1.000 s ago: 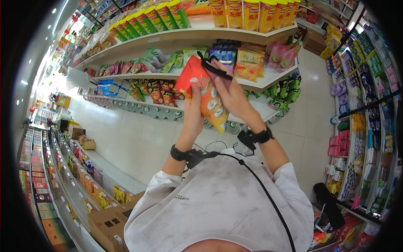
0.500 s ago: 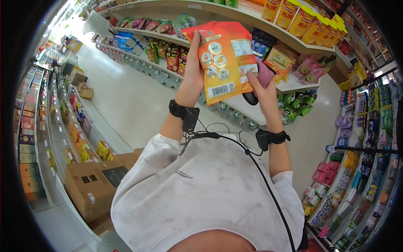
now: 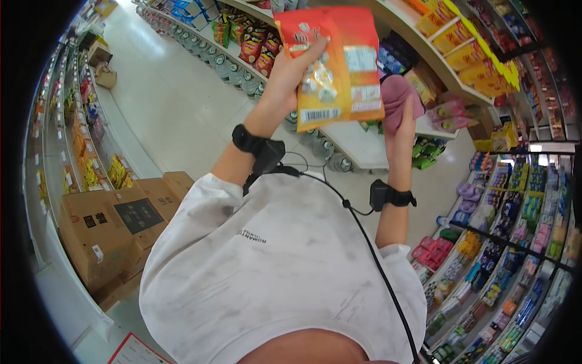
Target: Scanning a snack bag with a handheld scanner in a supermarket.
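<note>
My left hand (image 3: 287,80) grips an orange-red foil snack bag (image 3: 333,76) by its left side, thumb lying across the front. Round pictures and a barcode show on the bag's printed face. To the right of the bag, my right hand (image 3: 401,128) holds a soft mauve-pink cloth (image 3: 397,97), its fingers partly hidden by it. The right hand is apart from the bag's printed face. Both wrists wear black straps with small boxes, joined by a black cable.
Ahead stands a white shelf unit (image 3: 357,145) with snack bags and yellow packs (image 3: 454,39). Bottles (image 3: 236,76) line its foot. Cardboard boxes (image 3: 100,227) stand at the lower left, near a stocked shelf. More full shelves (image 3: 509,212) run along the right.
The left thumb has come across the bag's front. My right hand has let go of the bag's edge and moved right with the pink cloth. The view has shifted.
</note>
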Demonstrator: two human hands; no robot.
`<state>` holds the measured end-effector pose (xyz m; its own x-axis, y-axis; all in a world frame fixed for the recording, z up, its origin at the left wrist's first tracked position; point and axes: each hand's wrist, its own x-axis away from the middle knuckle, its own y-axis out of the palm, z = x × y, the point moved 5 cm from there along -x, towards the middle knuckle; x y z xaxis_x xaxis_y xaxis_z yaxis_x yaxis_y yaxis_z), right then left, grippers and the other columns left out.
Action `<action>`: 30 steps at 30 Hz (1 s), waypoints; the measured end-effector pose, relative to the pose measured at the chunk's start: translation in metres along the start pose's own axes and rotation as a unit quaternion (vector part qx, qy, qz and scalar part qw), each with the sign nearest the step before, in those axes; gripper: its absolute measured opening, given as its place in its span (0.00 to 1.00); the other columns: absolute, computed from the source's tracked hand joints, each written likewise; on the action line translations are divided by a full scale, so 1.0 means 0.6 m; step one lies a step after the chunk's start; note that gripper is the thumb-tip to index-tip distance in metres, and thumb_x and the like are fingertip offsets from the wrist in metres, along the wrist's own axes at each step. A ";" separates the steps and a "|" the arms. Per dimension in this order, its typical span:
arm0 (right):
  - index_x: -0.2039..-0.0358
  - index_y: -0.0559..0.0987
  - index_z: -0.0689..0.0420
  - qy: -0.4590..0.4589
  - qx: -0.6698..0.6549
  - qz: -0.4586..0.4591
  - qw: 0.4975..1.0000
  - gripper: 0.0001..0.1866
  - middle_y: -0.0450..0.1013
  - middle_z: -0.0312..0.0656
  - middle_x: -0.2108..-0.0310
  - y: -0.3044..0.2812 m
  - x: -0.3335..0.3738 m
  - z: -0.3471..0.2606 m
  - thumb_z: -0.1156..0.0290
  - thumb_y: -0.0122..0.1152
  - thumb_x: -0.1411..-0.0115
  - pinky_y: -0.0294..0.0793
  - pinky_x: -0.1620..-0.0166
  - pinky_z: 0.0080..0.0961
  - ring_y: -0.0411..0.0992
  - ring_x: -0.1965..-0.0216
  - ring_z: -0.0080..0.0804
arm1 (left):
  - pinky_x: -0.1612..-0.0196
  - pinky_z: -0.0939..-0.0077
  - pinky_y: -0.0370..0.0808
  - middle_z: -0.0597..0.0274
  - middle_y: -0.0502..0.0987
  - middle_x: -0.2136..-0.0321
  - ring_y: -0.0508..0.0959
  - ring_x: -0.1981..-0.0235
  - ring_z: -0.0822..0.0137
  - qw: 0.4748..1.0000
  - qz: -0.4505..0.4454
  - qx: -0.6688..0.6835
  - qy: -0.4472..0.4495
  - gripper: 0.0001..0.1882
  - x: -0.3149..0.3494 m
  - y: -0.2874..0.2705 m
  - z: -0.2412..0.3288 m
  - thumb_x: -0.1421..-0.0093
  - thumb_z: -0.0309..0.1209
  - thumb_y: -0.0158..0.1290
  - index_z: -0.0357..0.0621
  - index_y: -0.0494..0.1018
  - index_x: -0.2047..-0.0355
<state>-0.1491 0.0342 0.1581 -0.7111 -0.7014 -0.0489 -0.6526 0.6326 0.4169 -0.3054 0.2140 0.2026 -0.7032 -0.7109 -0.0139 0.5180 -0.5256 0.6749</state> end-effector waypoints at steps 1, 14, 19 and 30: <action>0.36 0.60 0.62 0.019 -0.014 -0.055 0.998 0.32 0.66 0.43 0.41 0.014 -0.006 0.006 0.49 0.42 0.30 0.61 0.37 0.33 0.66 0.42 0.30 | 0.57 0.74 0.79 0.64 0.79 0.56 0.80 0.58 0.72 1.000 0.001 0.005 0.007 0.15 -0.001 -0.008 0.004 0.38 0.32 0.58 0.41 0.73 0.52; 0.42 0.65 0.63 0.003 0.245 -0.137 0.960 0.21 0.70 0.40 0.51 0.190 0.050 0.028 0.66 0.50 0.31 0.70 0.50 0.23 0.70 0.53 0.24 | 0.58 0.78 0.77 0.65 0.80 0.59 0.79 0.60 0.76 0.994 0.018 -0.086 0.070 0.15 0.062 -0.077 0.087 0.40 0.28 0.60 0.39 0.73 0.54; 0.45 0.68 0.64 -0.096 0.309 -0.119 0.939 0.19 0.69 0.40 0.51 0.211 0.047 0.028 0.66 0.52 0.32 0.65 0.46 0.25 0.67 0.50 0.25 | 0.59 0.77 0.79 0.63 0.79 0.58 0.80 0.61 0.75 0.998 0.023 -0.017 0.052 0.17 0.061 -0.089 0.092 0.39 0.30 0.59 0.39 0.71 0.52; 0.49 0.71 0.64 -0.078 0.343 -0.028 0.936 0.18 0.68 0.40 0.52 0.188 0.053 0.065 0.64 0.53 0.32 0.63 0.45 0.26 0.65 0.50 0.24 | 0.63 0.78 0.80 0.61 0.78 0.63 0.81 0.64 0.74 0.991 0.073 0.105 -0.029 0.26 0.060 -0.118 0.070 0.40 0.50 0.58 0.39 0.69 0.55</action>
<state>-0.2556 0.0960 0.1681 -0.6649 -0.7176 -0.2073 -0.6668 0.6953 -0.2682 -0.3879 0.2454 0.1856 -0.6575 -0.7414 0.1340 0.5080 -0.3049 0.8056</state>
